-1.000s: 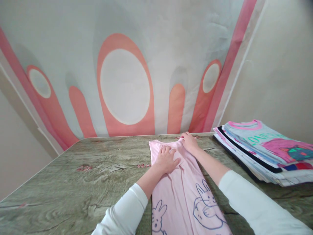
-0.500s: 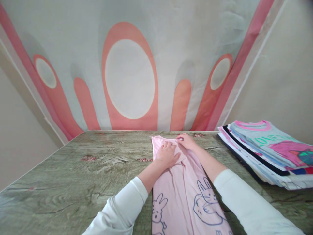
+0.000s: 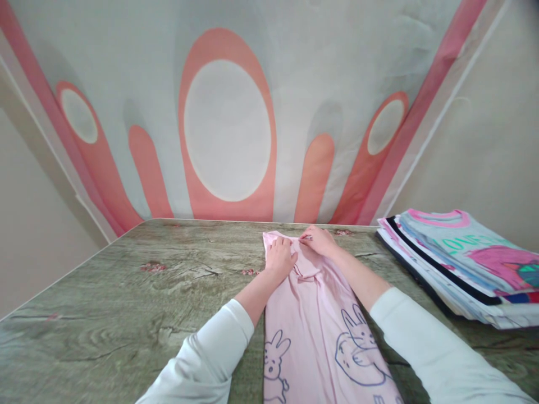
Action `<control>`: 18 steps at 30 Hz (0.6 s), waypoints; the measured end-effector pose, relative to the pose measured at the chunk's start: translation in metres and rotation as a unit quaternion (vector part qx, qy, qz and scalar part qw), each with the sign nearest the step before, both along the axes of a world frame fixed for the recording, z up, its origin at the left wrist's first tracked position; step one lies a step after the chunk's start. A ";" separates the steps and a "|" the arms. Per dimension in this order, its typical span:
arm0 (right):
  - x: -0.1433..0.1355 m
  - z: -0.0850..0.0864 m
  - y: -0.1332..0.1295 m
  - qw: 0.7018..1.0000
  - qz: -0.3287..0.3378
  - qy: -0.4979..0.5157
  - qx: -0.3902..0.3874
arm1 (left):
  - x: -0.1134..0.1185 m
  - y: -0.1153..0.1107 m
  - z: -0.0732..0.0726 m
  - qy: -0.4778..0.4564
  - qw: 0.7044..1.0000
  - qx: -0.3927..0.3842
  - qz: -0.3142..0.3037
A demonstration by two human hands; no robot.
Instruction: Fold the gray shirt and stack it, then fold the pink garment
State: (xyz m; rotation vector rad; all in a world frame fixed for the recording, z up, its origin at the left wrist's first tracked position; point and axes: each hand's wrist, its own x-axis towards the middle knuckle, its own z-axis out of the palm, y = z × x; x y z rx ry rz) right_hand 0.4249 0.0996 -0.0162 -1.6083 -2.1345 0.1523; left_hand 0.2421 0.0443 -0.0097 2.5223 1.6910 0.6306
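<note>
A: Where does the pink rabbit-print garment (image 3: 311,320) lie?

B: On the tabletop (image 3: 147,320), lengthwise. Its neckline end is just short of the far edge, and the body runs toward the near side until the bottom of the view cuts it off.

A: And how do the hands stand to it?

B: Both are at that far end. The left hand (image 3: 280,259) rests palm down on the left part, fingers pointing at the neckline, thumb out to the side. The right hand (image 3: 319,241) is at the neckline's right side, nearer the tabletop's far edge.

A: Is either one gripping?

B: The right has fabric pinched between thumb and fingertips. The left presses on the cloth; whether its fingers also grip any, I cannot tell.

A: Do they touch each other?

B: No, a strip of pink cloth shows between them. Below it a small curved fold crosses the garment, and long creases run down from there. Most of the cloth, with the outlined rabbits, lies on the near side of both hands.

A: Anything else on the tabletop?

B: A stack of folded clothes (image 3: 463,297) toward the right, its far left corner close to the far edge, well apart from the garment. On top is a grey shirt (image 3: 442,230) with a pink collar and green lettering.
</note>
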 end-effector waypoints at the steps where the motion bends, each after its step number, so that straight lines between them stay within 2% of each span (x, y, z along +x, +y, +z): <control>1: 0.000 -0.002 0.001 1.000 0.007 0.013 0.001 | 0.000 0.000 -0.001 0.001 1.000 0.000 -0.001; 9: -0.001 -0.015 0.006 0.999 -0.016 0.043 -0.016 | 0.000 0.000 0.000 -0.009 1.000 -0.014 0.007; 18: -0.006 0.003 0.002 1.000 -0.014 0.004 -0.001 | 0.000 0.006 0.000 -0.071 0.997 0.013 -0.034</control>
